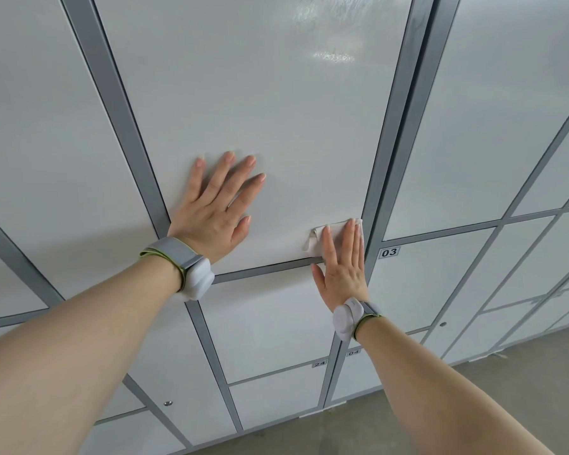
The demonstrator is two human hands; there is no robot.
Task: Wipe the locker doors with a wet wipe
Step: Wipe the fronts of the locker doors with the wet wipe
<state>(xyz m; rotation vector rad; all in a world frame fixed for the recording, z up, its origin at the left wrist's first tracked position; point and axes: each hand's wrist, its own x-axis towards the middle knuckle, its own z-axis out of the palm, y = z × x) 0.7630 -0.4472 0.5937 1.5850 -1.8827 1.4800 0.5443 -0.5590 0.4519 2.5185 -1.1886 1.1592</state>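
A tall white locker door (260, 103) with grey frame strips fills the middle of the head view. My left hand (217, 208) lies flat on its lower left part, fingers spread, holding nothing. My right hand (342, 261) presses a folded white wet wipe (316, 239) flat against the door's lower right corner, fingers straight over it. Part of the wipe sticks out to the left of my fingers. Wet streaks shine near the door's top.
More white locker doors (473, 126) surround this one, with number labels 03 (389, 252), 04 and 24 below. Round locks (168, 403) sit on lower doors. A grey floor (473, 405) runs along the bottom right. Both wrists wear grey bands.
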